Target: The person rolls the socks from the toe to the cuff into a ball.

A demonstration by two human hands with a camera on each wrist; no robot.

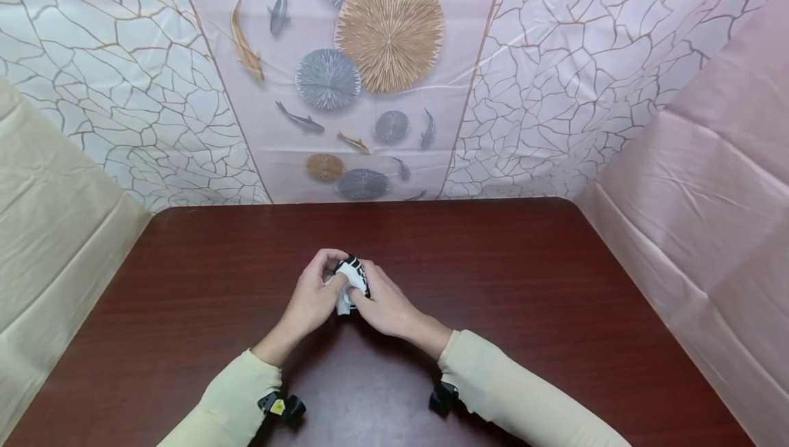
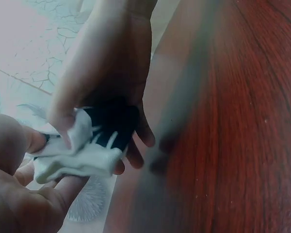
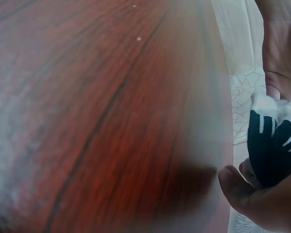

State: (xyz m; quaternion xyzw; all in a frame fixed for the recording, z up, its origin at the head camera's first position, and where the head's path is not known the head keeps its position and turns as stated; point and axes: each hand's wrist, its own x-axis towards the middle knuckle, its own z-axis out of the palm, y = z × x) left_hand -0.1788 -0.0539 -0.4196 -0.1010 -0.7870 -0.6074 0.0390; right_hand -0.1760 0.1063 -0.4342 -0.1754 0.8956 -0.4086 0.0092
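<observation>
One black-and-white cloth (image 1: 353, 276), left hand (image 1: 313, 298) and right hand (image 1: 387, 304) both grasping | above tabletop (image 1: 524, 283), between its side edges | slack grip could unfold it

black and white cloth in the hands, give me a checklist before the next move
1. Left hand grips the cloth: ok, thumb on its white part
2. Right hand grips it too: ok
3. Cloth off the table: ok, it looks held above the surface
4. Cloth spread flat: not ok, it is bunched and folded
5. Inside of the folds: cannot tell, hidden by fingers and fabric
</observation>
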